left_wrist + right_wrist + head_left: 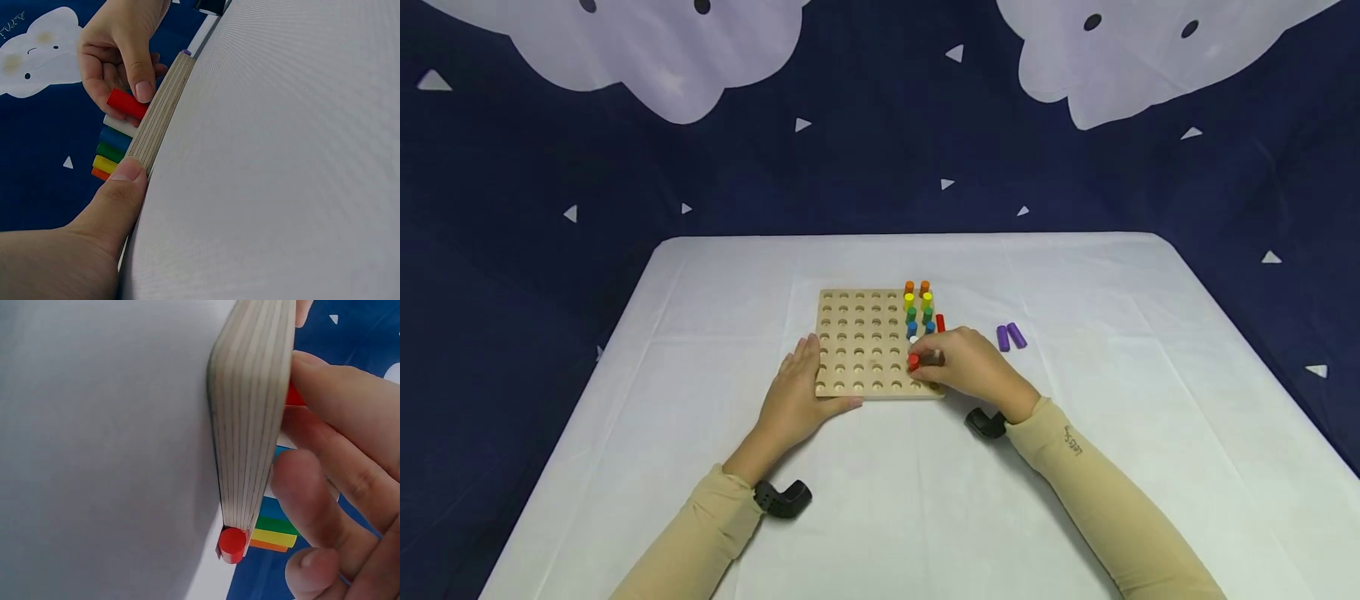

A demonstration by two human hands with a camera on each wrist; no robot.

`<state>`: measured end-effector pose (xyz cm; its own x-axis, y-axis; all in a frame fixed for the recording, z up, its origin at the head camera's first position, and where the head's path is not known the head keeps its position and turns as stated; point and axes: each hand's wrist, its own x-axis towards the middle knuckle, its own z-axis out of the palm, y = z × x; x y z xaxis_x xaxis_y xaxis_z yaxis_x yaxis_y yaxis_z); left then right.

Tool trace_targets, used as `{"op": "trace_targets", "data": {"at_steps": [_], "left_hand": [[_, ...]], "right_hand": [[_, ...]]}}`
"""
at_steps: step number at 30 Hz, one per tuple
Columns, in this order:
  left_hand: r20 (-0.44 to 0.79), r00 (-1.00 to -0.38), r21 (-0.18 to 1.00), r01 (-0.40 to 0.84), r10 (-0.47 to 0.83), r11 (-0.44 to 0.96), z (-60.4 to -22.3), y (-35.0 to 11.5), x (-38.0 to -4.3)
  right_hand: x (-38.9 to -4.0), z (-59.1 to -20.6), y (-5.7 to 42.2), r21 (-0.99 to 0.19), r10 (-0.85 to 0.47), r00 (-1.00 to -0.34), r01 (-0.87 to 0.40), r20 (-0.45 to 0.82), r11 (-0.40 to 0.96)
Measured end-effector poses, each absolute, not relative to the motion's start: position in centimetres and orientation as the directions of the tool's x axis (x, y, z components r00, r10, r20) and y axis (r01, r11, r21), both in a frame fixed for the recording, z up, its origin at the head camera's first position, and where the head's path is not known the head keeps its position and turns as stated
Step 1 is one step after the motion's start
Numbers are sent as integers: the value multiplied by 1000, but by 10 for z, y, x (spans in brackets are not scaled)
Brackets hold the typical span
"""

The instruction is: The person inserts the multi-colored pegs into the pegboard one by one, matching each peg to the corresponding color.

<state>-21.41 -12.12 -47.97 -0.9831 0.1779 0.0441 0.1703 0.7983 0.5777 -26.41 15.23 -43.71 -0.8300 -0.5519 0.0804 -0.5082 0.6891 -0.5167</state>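
A square wooden pegboard [857,342] with rows of round holes lies on the table. My left hand [797,392] rests at its near left corner, fingers straight along the left side and thumb [119,187] pressed to the near edge. Between thumb and fingers, my right hand [970,362] pinches a red peg [127,103] upright at the board's right part; whether it sits fully in a hole is hidden. Beyond it stand a white peg [119,125] and pairs of blue [912,329], green [912,315], yellow [909,301] and orange pegs [909,287].
Another red peg [232,545] lies beside the board's right edge. Farther right, two purple pegs [1003,338] lie side by side on the white tablecloth [880,500]. A dark blue cloth [880,175] with white clouds hangs behind the table.
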Motion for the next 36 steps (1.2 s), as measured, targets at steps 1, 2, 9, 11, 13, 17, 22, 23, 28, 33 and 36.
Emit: {"op": "trace_targets", "data": {"at_steps": [1,2,9,11,13,17,22,23,28,33,36], "left_hand": [[44,-983,579,171,179,797,-480,-121,-214],[44,-983,580,172,180,796,-479,-122,-213],[35,-982,576,171,185,799,-479,-122,-211],[34,-982,571,170,184,803,-479,-122,-212],[41,-982,569,174,183,804,-477,-122,-212],[52,-981,565,181,184,805,-474,-123,-213],[46,-981,572,180,188,800,-472,-124,-211],[45,-981,574,181,190,799,-472,-124,-211],[39,-982,577,175,187,798,-473,-126,-209],[24,-983,585,162,182,795,-471,-128,-206],[18,-983,584,158,182,796,-470,-128,-204]], "right_hand": [[-264,-436,152,-516,-552,-831,-506,75,691],[-263,-436,152,-515,-551,-832,-503,70,694],[-260,-420,159,-574,-549,-833,-480,62,663],[-262,-413,165,-593,-520,-848,-474,107,651],[-267,-409,172,-599,-459,-873,-459,166,656],[-278,-412,183,-591,-313,-932,-360,185,722],[-287,-425,186,-529,-268,-963,-241,28,813],[-288,-427,185,-518,-264,-964,-230,7,824],[-292,-430,178,-498,-244,-969,-191,-42,846],[-295,-427,171,-457,-237,-968,-173,-86,873],[-295,-427,170,-441,-240,-965,-169,-110,881]]}}
